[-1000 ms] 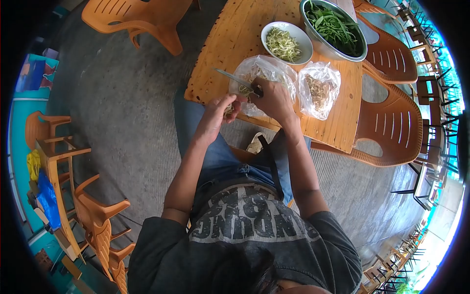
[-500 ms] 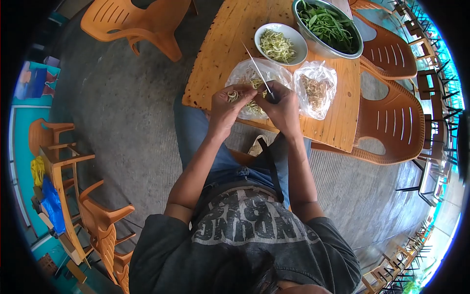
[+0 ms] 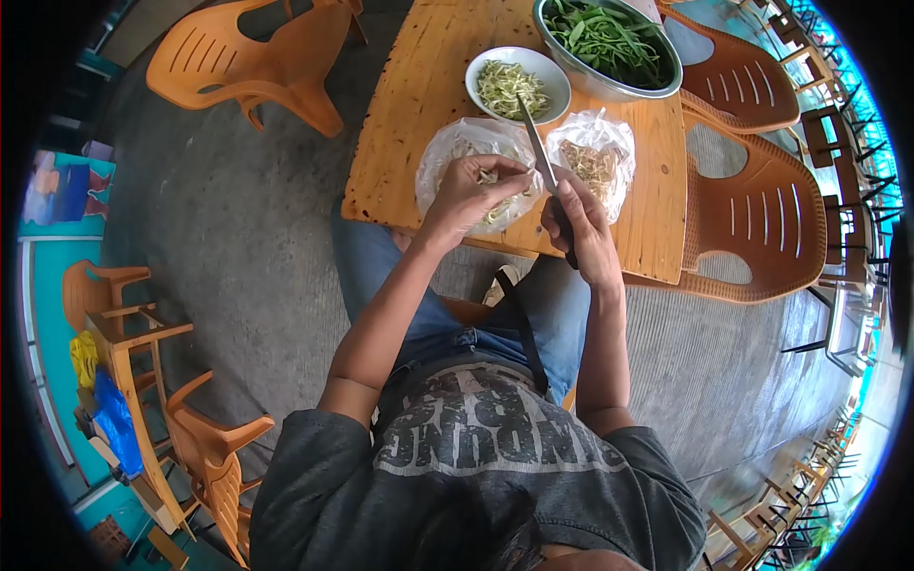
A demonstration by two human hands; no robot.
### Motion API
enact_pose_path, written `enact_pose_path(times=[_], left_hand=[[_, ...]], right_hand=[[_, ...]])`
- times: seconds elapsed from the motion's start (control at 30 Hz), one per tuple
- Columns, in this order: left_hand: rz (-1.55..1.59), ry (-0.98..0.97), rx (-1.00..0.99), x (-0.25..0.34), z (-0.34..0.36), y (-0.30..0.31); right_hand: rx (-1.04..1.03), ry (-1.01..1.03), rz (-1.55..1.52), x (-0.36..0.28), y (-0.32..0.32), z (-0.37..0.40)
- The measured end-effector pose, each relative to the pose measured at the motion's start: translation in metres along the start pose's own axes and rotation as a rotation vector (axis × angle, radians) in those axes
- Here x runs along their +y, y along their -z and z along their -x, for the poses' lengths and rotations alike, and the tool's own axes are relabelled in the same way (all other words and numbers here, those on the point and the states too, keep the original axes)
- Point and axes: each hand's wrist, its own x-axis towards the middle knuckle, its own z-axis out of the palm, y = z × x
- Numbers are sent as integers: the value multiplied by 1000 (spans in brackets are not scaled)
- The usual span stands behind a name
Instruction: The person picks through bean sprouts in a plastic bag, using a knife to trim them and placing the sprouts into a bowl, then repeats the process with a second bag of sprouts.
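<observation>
My right hand [image 3: 585, 228] is closed round the black handle of a knife [image 3: 538, 143], its blade pointing away from me. My left hand [image 3: 474, 195] has its fingers curled in a pinch around some bean sprouts [image 3: 488, 177], over a clear plastic bag [image 3: 430, 162] with more sprouts in it. A white bowl [image 3: 564, 95] beyond the blade holds a heap of pale sprouts. Close to the right hand lies a second clear bag [image 3: 624, 143], with brownish sprout trimmings [image 3: 590, 164] inside.
A metal bowl [image 3: 678, 81] of green leaves [image 3: 605, 38] stands at the far right of the wooden table [image 3: 390, 133]. Orange-brown chairs [image 3: 757, 205] line its right side. Another orange chair [image 3: 295, 67] is at the upper left, over the concrete floor.
My hands have moved apart. The knife has swung from pointing up and left to lying nearer the right hand, its handle now showing. The camera view has shifted a little.
</observation>
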Motion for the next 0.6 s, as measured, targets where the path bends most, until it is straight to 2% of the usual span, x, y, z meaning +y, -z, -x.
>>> enact_pose_path(times=[0.3, 0.4, 0.5, 0.6], left_hand=[[-306, -27, -37, -6, -12, -15], [-298, -34, -42, -6, -12, -16], [-286, -77, -51, -7, -11, -17], [-372, -233, -41, -15, -15, -16]], right_hand=[[23, 39, 6, 17, 19, 11], [31, 31, 17, 19, 19, 12], [51, 46, 53, 21, 17, 12], [56, 77, 70, 27, 16, 10]])
